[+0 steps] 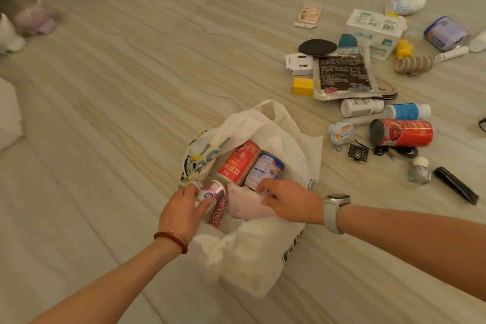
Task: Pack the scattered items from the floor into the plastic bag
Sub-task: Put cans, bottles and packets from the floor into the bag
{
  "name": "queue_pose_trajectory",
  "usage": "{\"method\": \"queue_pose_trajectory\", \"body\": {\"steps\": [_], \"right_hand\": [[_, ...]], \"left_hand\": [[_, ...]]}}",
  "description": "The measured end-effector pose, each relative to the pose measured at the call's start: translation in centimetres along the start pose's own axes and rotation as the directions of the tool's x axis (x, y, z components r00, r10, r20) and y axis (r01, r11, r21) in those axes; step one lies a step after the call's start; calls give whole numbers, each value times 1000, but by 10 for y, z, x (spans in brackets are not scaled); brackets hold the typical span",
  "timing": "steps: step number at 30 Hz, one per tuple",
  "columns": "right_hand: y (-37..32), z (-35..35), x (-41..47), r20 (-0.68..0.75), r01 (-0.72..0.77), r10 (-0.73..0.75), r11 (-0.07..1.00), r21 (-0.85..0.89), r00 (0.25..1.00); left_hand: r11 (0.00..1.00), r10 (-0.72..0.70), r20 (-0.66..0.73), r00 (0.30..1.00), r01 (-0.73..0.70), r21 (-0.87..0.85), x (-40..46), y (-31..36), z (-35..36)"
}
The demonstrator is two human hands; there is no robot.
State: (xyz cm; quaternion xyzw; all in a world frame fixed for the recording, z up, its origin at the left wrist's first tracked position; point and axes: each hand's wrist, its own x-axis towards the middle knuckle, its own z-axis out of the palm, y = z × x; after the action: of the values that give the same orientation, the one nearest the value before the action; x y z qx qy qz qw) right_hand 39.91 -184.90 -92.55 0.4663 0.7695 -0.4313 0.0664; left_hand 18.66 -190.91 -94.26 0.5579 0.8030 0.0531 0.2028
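Head view: 2 cans (239,163), perhaps 3, bagged.

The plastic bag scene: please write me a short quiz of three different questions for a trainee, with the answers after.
1. True or false: a red can already lies inside the plastic bag.
2. Which hand wears the watch? A) left B) right
3. Fill in: the left hand grips a ____ can at the bag's opening.

Key: 1 true. 2 B, the right hand, which reaches into the bag. 3 pink. Another red can is on the floor.
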Motion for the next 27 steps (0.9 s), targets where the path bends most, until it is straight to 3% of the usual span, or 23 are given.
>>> {"method": "queue_pose_trajectory", "body": {"steps": [4, 10, 14, 18, 23, 25, 27], "right_hand": [[2, 4, 11, -85, 64, -79, 985, -160, 993], [35, -29, -6, -338, 143, -251, 939, -314, 907], [86, -58, -26, -436, -18, -131, 947, -322, 890], [154, -100, -51, -611, -304, 85, 915, -266, 787], [230, -134, -64, -518, -520, 350, 824, -227, 780], [246, -137, -61, -480, -524, 371, 819, -233, 795], [253, -132, -55, -515, -520, 328, 804, -288, 792]], "left_hand": [[1000, -9, 16, 1000, 9, 4, 1, 4, -1], [947, 320, -115, 940, -319, 23, 18, 45, -11], [879, 472, -157, 868, -477, 3, 35, 113, -14], [828, 561, -4, 828, -561, -13, 52, 195, 10], [701, 658, 263, 706, -702, 131, 59, 263, 75], [649, 671, 322, 668, -739, 179, 59, 276, 105], [603, 698, 291, 654, -757, 253, 65, 284, 126]]}}
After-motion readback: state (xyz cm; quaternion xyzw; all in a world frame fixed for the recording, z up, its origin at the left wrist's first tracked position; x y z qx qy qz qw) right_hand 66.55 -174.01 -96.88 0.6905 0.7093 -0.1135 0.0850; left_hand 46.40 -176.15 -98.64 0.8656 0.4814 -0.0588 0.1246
